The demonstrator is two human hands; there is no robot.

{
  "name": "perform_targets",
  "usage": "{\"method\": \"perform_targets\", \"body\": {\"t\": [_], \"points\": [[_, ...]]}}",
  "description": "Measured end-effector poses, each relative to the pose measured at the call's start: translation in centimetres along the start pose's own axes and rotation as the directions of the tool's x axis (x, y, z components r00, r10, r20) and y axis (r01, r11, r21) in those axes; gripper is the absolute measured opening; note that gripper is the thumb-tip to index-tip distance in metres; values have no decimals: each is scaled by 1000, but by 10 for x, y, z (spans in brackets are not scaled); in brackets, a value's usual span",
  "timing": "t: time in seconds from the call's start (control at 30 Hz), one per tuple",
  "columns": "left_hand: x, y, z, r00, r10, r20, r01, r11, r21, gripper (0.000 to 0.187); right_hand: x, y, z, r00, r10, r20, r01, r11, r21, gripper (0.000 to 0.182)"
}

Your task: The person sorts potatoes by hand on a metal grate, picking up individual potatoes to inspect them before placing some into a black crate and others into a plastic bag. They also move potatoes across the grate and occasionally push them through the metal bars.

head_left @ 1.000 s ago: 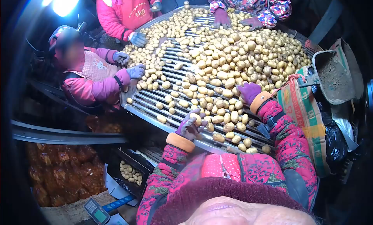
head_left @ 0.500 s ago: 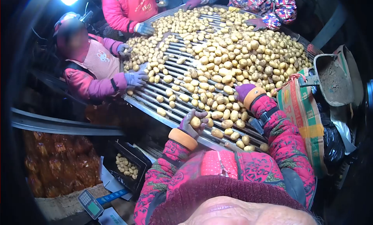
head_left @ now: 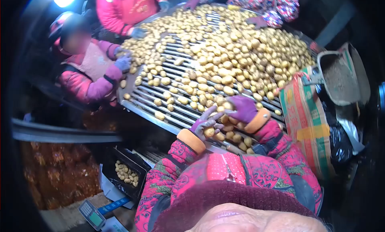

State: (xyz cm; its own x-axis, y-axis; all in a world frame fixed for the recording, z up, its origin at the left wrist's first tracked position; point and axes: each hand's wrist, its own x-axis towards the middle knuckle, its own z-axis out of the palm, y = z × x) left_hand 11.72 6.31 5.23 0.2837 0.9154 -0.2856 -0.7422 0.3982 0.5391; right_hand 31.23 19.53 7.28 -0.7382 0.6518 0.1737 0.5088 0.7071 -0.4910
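My left hand (head_left: 205,123), in a purple and grey glove, is at the near edge of the slatted metal sorting table (head_left: 157,123). Its fingers curl around a potato (head_left: 209,132). Close by on the right, my right hand (head_left: 243,107) in a purple glove lies over the potatoes with its back up, fingers stretched toward the left hand. Its fingertips touch potatoes and are partly hidden. More loose potatoes (head_left: 229,135) lie beneath and between my wrists. A large heap of potatoes (head_left: 240,55) spreads over the slats beyond both hands.
Co-workers' gloved hands (head_left: 123,62) work at the left and far edges. A printed sack (head_left: 306,124) and a metal scoop (head_left: 341,79) stand on the right. At lower left are a black crate (head_left: 127,174) of potatoes, a scale display (head_left: 92,214) and filled net bags (head_left: 60,168).
My right hand has come back and left from the heap, toward my left hand, with potatoes gathered beneath it. My left hand still holds a potato. The left co-worker's hands have drawn together.
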Motion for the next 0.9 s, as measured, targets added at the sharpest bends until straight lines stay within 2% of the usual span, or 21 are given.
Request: {"method": "perform_targets", "body": {"t": [0.03, 0.07, 0.1, 0.13, 0.17, 0.2, 0.23, 0.27, 0.3, 0.37, 0.4, 0.5, 0.57, 0.63, 0.67, 0.7, 0.77, 0.8, 0.9], "points": [[6, -3, -2, 997, -1, 81, 2, 1000, -11, 78, 0, -15, 4, 998, -14, 65, 6, 993, 121, 55], [22, -18, -32, 970, 110, 215, -234, 652, 721, 79, -3, -37, -8, 993, -92, 67, 74, 970, 232, 57], [23, -17, -28, 998, -34, -55, 45, 974, 221, 76, -12, -37, -5, 995, -57, 76, 50, 995, 84, 59], [8, -6, -2, 978, -39, -205, 46, 998, 33, 70, -21, -32, -15, 979, -203, 25, 202, 979, 16, 58], [-3, 0, 4, 988, -41, -151, 37, 999, -34, 68, -33, -9, 4, 998, 2, -63, 11, 979, 203, 55], [-1, -8, -14, 995, 42, -89, -50, 995, -87, 68, -41, 1, -8, 992, 126, -3, -123, 973, 195, 50], [-2, -11, -24, 995, 59, -85, -68, 992, -105, 68, -59, 23, -7, 981, 189, -45, -188, 982, 33, 45], [-7, -7, -24, 990, 15, -139, -31, 993, -113, 67, -76, 38, -15, 953, 302, -25, -301, 953, 45, 39], [-10, -5, -27, 991, 7, -134, -21, 994, -104, 66, -91, 49, -22, 907, 418, 53, -413, 906, -91, 37], [-9, -4, -36, 991, 0, -134, -13, 995, -97, 66, -109, 60, -25, 834, 552, 5, -551, 834, -31, 36], [-8, -5, -36, 992, 2, -128, -14, 995, -95, 67, -108, 64, -24, 834, 552, 19, -551, 834, -35, 36], [-6, -3, -39, 992, -17, -127, -11, 977, -213, 62, -94, 74, -13, 919, 337, -204, -365, 924, -116, 35], [-7, 0, -45, 980, -24, -200, -19, 977, -211, 57, -75, 72, -13, 918, 367, -152, -391, 904, -173, 37], [-11, 1, -47, 980, 37, -194, -74, 979, -188, 59, -59, 77, 4, 956, 193, -221, -249, 932, -263, 41], [-14, 3, -46, 986, 37, -163, -80, 960, -267, 62, -53, 75, 7, 949, 314, -27, -307, 899, -314, 50], [-17, 4, -42, 984, 62, -167, -102, 965, -243, 63, -46, 76, 17, 929, 369, 11, -342, 873, -347, 58], [-22, 8, -34, 971, 71, -230, -128, 961, -244, 64, -30, 64, 28, 906, 419, 66, -354, 833, -426, 62], [-26, 10, -28, 961, 71, -268, -145, 952, -269, 66, -27, 57, 34, 927, 374, 19, -336, 853, -400, 61], [-36, 5, -43, 975, 149, -167, -199, 918, -343, 69, -26, 39, 41, 930, 357, 89, -260, 810, -525, 70]]}}
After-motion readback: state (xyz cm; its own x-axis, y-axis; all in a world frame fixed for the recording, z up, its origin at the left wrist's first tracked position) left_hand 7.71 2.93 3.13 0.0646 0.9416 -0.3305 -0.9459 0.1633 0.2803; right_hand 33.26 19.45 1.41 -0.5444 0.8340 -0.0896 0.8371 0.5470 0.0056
